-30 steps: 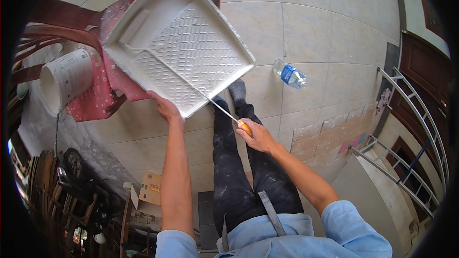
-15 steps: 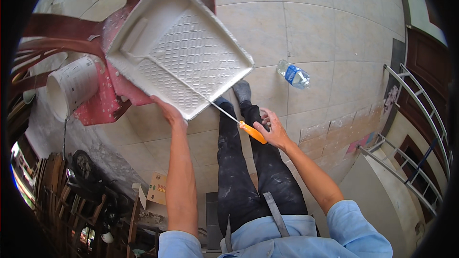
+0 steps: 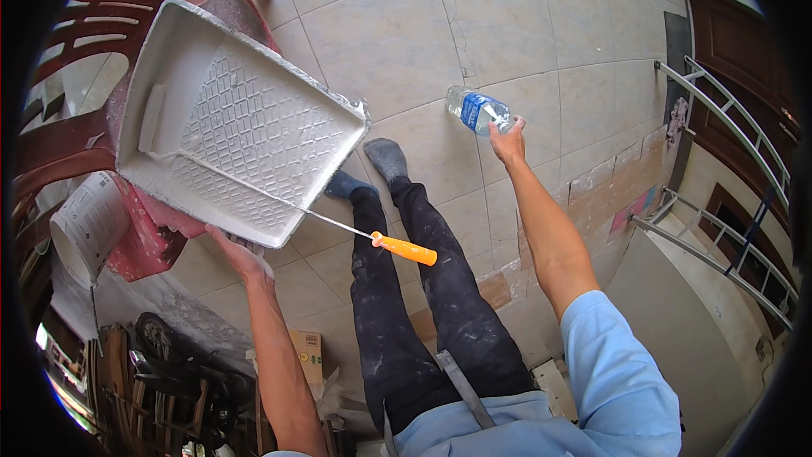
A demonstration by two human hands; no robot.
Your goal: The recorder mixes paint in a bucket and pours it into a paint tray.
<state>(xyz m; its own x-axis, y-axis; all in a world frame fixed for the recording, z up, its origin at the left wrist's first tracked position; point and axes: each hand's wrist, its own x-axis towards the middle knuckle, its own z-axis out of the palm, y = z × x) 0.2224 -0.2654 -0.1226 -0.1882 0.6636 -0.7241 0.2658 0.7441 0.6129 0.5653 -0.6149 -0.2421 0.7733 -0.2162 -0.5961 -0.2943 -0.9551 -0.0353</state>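
A white paint tray [image 3: 262, 114] with a ribbed slope rests tilted over a paint-spotted red plastic chair [image 3: 139, 245]. My left hand [image 3: 241, 256] holds the tray's near edge from below; its fingers are partly hidden under it. Inside the tray lies a paint roller with a white-coated sleeve [image 3: 152, 118]. Its wire runs out over the rim to an orange handle [image 3: 406, 250] above my legs, which no hand touches. To the right, my right hand [image 3: 509, 140] is closed round the cap end of a transparent water bottle [image 3: 475, 108] with a blue label, lying on the tiles.
A white bucket [image 3: 89, 224] leans on its side by the chair at left. Metal ladder rails [image 3: 736, 135] stand at the right. A motorbike [image 3: 173, 355], stacked wood and a cardboard box [image 3: 308, 354] are at the lower left. Pale floor tiles [image 3: 372, 25] spread ahead.
My right hand has moved from beside the orange handle out to the bottle and taken hold of it. My left hand stays at the tray. The whole view has shifted.
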